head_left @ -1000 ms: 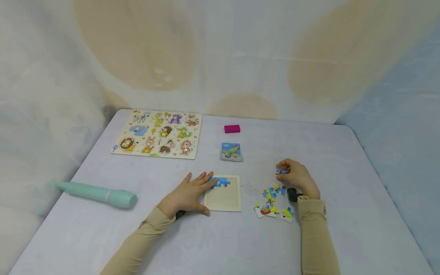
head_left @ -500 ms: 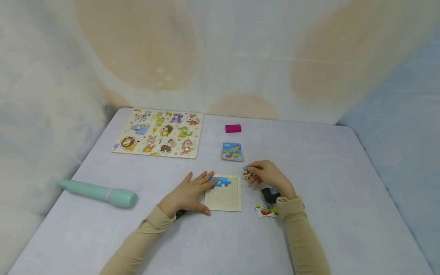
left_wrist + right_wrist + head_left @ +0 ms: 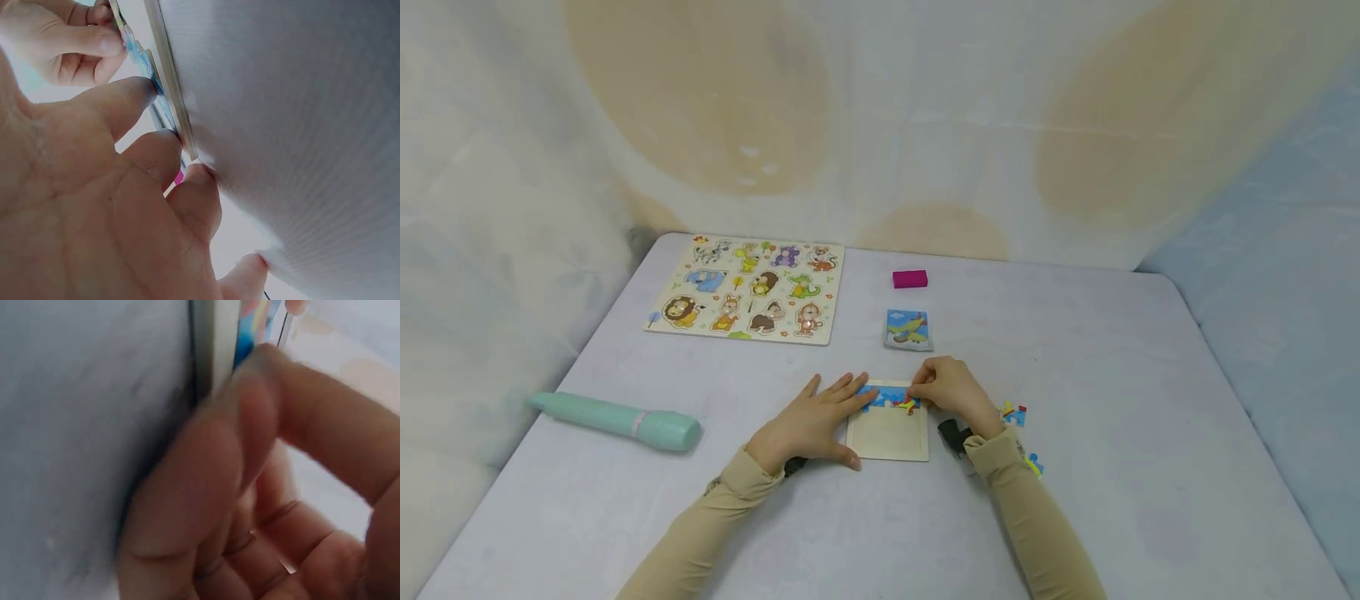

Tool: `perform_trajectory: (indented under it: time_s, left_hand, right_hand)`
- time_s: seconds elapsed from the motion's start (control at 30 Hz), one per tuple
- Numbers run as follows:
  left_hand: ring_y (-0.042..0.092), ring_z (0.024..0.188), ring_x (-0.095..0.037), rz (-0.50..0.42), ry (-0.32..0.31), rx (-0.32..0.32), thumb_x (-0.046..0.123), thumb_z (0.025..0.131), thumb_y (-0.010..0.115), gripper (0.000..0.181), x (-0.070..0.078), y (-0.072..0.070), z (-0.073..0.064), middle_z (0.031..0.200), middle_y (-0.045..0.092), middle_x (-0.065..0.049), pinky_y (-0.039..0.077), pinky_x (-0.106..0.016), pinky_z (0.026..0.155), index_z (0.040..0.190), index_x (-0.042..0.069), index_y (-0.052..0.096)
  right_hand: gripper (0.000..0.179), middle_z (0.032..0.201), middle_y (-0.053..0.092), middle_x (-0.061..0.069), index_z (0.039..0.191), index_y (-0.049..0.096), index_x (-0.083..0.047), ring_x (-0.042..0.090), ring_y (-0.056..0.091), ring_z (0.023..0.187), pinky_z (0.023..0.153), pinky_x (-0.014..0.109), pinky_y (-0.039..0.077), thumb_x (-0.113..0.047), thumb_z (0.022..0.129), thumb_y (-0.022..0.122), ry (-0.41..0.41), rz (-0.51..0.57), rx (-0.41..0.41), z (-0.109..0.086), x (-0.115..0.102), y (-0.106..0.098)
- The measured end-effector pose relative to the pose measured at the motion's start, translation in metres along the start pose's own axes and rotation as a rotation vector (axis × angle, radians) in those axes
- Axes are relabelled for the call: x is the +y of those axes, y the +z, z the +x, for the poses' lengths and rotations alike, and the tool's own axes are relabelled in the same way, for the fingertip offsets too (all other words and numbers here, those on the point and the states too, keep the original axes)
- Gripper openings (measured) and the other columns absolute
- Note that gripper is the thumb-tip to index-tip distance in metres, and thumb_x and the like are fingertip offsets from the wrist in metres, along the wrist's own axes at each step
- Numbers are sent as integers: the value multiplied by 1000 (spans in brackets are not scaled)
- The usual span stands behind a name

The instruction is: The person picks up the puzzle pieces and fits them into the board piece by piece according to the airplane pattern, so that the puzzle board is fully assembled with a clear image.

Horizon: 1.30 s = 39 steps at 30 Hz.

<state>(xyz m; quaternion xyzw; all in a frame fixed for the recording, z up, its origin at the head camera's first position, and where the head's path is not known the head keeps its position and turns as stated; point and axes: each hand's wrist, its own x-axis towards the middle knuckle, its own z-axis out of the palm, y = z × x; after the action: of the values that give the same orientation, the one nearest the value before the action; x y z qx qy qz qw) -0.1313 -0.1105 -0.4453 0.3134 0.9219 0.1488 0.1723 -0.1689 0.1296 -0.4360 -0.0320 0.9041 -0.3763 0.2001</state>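
A small square wooden puzzle tray (image 3: 887, 439) lies in front of me, with blue jigsaw pieces (image 3: 884, 394) along its far edge. My left hand (image 3: 808, 429) is spread flat over the tray's left side; in the left wrist view its fingertips (image 3: 147, 90) touch the tray edge and blue pieces. At the tray's far right corner, my right hand (image 3: 951, 390) pinches a blue, red and yellow jigsaw piece (image 3: 907, 405) against the row. In the right wrist view, thumb and finger meet at the tray's edge, covering most of that piece.
Loose jigsaw pieces (image 3: 1015, 414) lie right of the tray, partly behind my right wrist and its black camera (image 3: 953, 435). Beyond the tray are an airplane picture card (image 3: 907, 327) and a magenta block (image 3: 910, 279). An animal puzzle board (image 3: 790, 338) and a mint-green tapered object (image 3: 617, 421) lie left.
My right hand has carried the jigsaw piece left from beside the loose pieces to the tray's far right corner, where it now meets the blue row. My left hand has stayed put.
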Motion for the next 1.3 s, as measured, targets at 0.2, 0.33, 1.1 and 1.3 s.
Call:
perform_trajectory:
  time_s: [0.2,0.33,1.1,1.3]
  left_hand:
    - [17,151,-29,3,10,5,52,70,81,103,2,-2,0,163,17,-6,9,-66,116,153,17,31]
    - [17,151,-29,6,6,5,52,70,81,103,2,-2,0,163,17,-6,10,-66,116,153,18,31]
    - [17,151,-31,-2,9,6,52,68,81,105,-1,1,0,163,17,-7,9,-67,116,153,17,31]
    - [17,151,-31,-1,8,5,52,69,81,104,1,0,0,163,17,-7,9,-67,116,153,16,31]
  right_hand:
    - [13,69,60,4,81,64,-6,13,53,59,53,20,42,-16,85,72,-5,-67,65,-1,-1,1]
    - [15,69,59,3,83,63,-7,13,51,60,52,21,39,-18,84,74,-32,-97,86,-1,-2,3]
    - [35,116,66,14,123,60,-4,18,62,94,79,28,51,-20,92,66,-115,52,-33,-54,86,-72]
    - [46,114,65,7,121,62,-10,15,52,85,73,20,44,-13,79,79,-171,-10,-68,-61,96,-68]
